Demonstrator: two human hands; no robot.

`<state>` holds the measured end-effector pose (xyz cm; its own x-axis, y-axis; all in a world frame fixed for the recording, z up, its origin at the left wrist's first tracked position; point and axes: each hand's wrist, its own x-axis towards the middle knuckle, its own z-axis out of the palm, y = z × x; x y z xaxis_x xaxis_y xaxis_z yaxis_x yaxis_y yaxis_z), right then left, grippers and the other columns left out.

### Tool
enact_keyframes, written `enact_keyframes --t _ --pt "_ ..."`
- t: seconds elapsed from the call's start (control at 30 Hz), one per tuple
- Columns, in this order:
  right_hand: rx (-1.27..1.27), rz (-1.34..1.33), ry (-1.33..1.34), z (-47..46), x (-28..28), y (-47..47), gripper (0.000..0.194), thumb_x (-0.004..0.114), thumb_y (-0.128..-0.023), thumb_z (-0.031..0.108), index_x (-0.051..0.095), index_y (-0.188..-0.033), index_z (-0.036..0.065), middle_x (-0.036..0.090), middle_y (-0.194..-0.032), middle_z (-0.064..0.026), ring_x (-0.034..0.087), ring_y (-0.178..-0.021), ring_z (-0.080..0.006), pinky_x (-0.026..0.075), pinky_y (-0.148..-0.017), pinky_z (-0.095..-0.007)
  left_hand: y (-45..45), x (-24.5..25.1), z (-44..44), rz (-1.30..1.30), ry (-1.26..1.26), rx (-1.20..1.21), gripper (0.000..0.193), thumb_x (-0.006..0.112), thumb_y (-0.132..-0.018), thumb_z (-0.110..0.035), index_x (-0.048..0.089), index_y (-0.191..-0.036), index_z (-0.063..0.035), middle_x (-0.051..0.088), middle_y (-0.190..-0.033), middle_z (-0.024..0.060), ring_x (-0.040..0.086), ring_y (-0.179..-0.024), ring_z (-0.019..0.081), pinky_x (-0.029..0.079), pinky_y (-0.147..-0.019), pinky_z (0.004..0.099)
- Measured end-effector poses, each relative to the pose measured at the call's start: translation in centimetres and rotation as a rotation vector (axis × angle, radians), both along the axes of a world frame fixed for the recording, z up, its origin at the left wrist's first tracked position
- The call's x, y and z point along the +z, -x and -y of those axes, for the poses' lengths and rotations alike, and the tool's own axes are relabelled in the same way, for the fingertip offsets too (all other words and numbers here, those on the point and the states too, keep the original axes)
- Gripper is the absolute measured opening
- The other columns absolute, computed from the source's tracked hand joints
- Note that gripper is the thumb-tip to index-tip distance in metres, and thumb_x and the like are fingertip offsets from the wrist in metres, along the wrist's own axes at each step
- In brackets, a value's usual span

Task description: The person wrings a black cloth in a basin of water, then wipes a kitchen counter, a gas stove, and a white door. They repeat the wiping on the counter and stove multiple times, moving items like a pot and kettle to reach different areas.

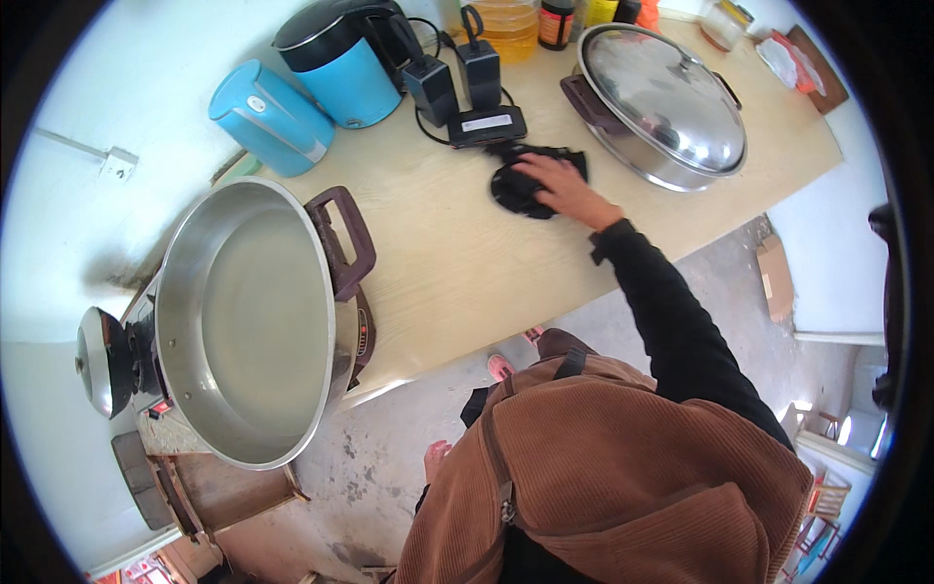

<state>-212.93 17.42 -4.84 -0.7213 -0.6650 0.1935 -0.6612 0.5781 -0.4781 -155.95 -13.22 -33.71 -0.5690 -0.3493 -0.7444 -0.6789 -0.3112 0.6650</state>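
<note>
My right hand (565, 191) holds a crumpled black cloth (522, 188) against the light wood-grain tabletop (438, 255). Its fingers reach over the top of the cloth, and the palm hides part of it. Just beyond the cloth lies a black power strip (487, 130) with two black plug-in adapters (430, 91) standing in it. Down by the brown corduroy garment, only a bit of my left hand (436, 458) shows, away from the table; what its fingers do is hidden.
A wide steel pot (266, 321) of cloudy liquid stands on a cooker at left, its handle jutting over the table. Another steel pot with a domed lid (657, 95) sits right. Behind are a blue kettle (350, 80), a blue jug (270, 117) and an oil container (503, 29).
</note>
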Motion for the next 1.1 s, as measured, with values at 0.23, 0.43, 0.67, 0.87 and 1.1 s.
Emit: enact_keyframes --t 0.23,0.43,0.67,0.87,1.1 --pt "-0.424 -0.034 -0.022 -5.5 -1.6 -0.4 0.058 0.054 -0.084 0.022 0.036 -0.138 0.015 0.030 -0.145 -0.0094 0.030 -0.132 -0.0315 0.024 -0.104 -0.0560 3.4 1.5 0.7 -0.079 0.051 -0.063 0.033 0.052 -0.089 -0.023 0.053 -0.113 0.0000 0.061 -0.100 0.0126 0.060 -0.092 0.0203 0.049 -0.079 0.0305" --pt "-0.377 -0.117 -0.167 -3.0 -2.1 1.4 0.058 0.058 -0.082 0.028 0.039 -0.134 0.012 0.031 -0.144 -0.0131 0.032 -0.130 -0.0321 0.024 -0.102 -0.0615 4.4 -1.6 0.4 -0.076 -0.043 -0.114 0.029 0.055 -0.089 -0.020 0.055 -0.112 -0.0005 0.063 -0.095 0.0093 0.059 -0.087 0.0167 0.048 -0.077 0.0306" --pt "-0.121 0.008 0.082 -17.6 0.2 -6.6 0.057 0.058 -0.068 0.008 0.052 -0.125 0.016 0.050 -0.131 -0.0045 0.044 -0.123 -0.0249 0.030 -0.100 -0.0465 6.9 0.7 -1.3 -0.282 0.295 -0.457 0.030 0.057 -0.088 -0.019 0.054 -0.111 0.0007 0.061 -0.095 0.0092 0.058 -0.086 0.0161 0.048 -0.075 0.0287" --pt "-0.228 0.206 0.115 -33.8 -0.6 -1.5 0.051 0.058 -0.062 -0.007 0.061 -0.111 0.006 0.059 -0.119 -0.0104 0.052 -0.117 -0.0253 0.038 -0.100 -0.0323 6.6 3.2 -3.5 -0.092 0.058 -0.217 0.030 0.058 -0.087 -0.020 0.055 -0.110 -0.0009 0.061 -0.096 0.0084 0.060 -0.083 0.0163 0.049 -0.071 0.0279" --pt "-0.930 -0.199 -0.071 -43.3 -5.8 4.4 0.050 0.056 -0.086 0.018 0.042 -0.132 0.005 0.052 -0.126 -0.0186 0.049 -0.118 -0.0320 0.038 -0.100 -0.0371 0.9 7.0 -5.9 -0.003 0.019 -0.031 0.028 0.058 -0.086 -0.022 0.057 -0.107 -0.0036 0.061 -0.093 0.0062 0.061 -0.076 0.0153 0.050 -0.064 0.0274"
